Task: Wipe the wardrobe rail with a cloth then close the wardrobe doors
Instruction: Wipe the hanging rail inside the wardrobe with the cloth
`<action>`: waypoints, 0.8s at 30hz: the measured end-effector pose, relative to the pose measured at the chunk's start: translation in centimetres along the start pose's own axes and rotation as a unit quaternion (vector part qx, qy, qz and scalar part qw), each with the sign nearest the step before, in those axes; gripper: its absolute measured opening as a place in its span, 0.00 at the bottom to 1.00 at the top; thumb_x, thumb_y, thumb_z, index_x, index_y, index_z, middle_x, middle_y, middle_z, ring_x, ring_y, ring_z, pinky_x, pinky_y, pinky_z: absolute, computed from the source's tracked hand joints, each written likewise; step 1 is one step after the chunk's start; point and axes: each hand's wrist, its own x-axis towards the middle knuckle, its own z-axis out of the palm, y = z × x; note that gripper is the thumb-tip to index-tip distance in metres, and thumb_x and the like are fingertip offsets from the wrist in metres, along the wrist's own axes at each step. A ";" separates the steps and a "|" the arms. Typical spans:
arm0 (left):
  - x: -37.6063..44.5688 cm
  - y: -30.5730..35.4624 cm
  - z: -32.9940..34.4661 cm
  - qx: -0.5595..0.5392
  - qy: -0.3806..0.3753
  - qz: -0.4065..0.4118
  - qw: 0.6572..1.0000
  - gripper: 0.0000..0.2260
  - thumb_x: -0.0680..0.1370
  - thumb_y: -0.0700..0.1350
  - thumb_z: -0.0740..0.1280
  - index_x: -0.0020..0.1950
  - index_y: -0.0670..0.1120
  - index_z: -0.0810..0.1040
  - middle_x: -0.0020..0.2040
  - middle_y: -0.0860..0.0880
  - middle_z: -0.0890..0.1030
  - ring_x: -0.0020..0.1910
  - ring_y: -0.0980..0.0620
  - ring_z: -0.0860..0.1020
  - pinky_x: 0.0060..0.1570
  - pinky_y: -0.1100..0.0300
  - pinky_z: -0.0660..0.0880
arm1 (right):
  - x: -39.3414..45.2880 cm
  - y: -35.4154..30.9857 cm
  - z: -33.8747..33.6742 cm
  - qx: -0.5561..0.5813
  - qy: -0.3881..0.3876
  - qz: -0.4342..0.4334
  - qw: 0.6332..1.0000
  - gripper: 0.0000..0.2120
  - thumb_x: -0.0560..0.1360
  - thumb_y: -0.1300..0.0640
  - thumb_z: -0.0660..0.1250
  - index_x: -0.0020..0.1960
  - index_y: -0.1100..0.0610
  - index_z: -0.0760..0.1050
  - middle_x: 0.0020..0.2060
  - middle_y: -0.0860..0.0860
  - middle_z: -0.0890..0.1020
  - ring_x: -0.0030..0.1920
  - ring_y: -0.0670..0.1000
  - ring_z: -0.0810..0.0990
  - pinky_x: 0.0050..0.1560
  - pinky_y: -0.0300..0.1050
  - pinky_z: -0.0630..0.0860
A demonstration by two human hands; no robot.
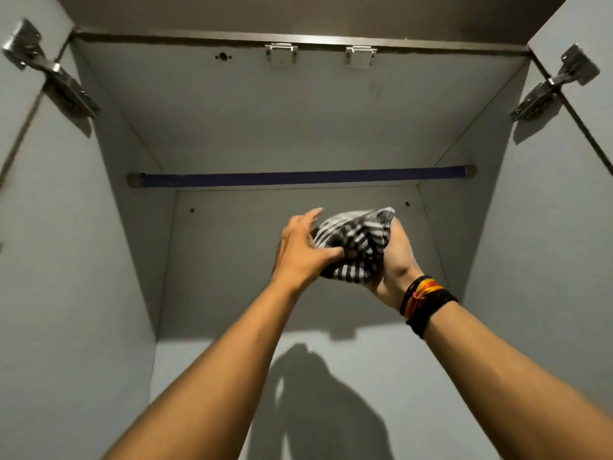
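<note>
In the head view, the person is reaching both bare arms up into an open wardrobe and bunching a striped cloth (356,245) between the hands, just below the middle of the frame. The right hand (393,260), wearing dark and coloured bands at the wrist, is cupping the cloth from beneath and closing around its bulk; the left hand (303,252) is pressing against the cloth's near side, thumb tucked into the folds and fingers (310,215) spread loosely rather than clenched. The wardrobe rail (298,179), dark blue, is lying at twelve o'clock from the cloth, near but clearly apart, its long axis running from nine o'clock to three o'clock between the side walls. Both hands are sitting roughly under its midpoint, the right hand holding most of the cloth, so it appears better placed to lift to the rail. The left door (20,127) and right door (583,94) are standing open on their hinges.
</note>
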 end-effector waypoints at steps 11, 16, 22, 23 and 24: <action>-18.9 -7.3 -3.6 -0.147 -0.249 -0.429 0.856 0.26 0.61 0.68 0.80 0.34 0.48 0.76 0.26 0.50 0.75 0.24 0.54 0.70 0.27 0.63 0.73 | -17.8 13.5 1.9 0.091 -0.023 0.273 0.958 0.21 0.79 0.47 0.69 0.65 0.59 0.79 0.60 0.60 0.84 0.60 0.60 0.83 0.51 0.54 0.84; -28.0 -5.8 -4.3 -0.233 -0.166 -0.554 0.782 0.17 0.74 0.60 0.75 0.47 0.46 0.82 0.30 0.49 0.81 0.26 0.54 0.76 0.25 0.63 0.76 | -24.9 15.4 1.0 0.034 0.168 0.354 0.919 0.11 0.77 0.71 0.65 0.58 0.64 0.76 0.46 0.61 0.85 0.36 0.55 0.87 0.29 0.45 0.83; -40.6 -1.1 -4.8 -0.232 -0.075 -0.623 0.743 0.08 0.76 0.45 0.76 0.49 0.42 0.81 0.27 0.49 0.84 0.21 0.55 0.79 0.26 0.62 0.79 | -35.1 14.4 0.0 -0.058 0.162 0.436 0.883 0.15 0.75 0.71 0.69 0.61 0.66 0.76 0.56 0.62 0.83 0.50 0.60 0.84 0.33 0.48 0.84; -43.1 0.0 -4.8 -0.235 -0.059 -0.633 0.735 0.08 0.76 0.44 0.76 0.50 0.42 0.82 0.28 0.49 0.84 0.22 0.55 0.80 0.26 0.62 0.79 | -37.2 14.2 0.1 -0.069 0.158 0.449 0.877 0.16 0.75 0.71 0.70 0.62 0.66 0.76 0.57 0.62 0.82 0.51 0.60 0.84 0.33 0.48 0.84; -45.0 1.0 -4.8 -0.241 -0.047 -0.640 0.728 0.08 0.75 0.44 0.77 0.50 0.42 0.82 0.28 0.50 0.85 0.23 0.55 0.81 0.26 0.62 0.79 | -38.8 14.1 0.1 -0.077 0.150 0.460 0.872 0.16 0.75 0.71 0.70 0.61 0.66 0.76 0.57 0.63 0.82 0.50 0.61 0.84 0.34 0.49 0.84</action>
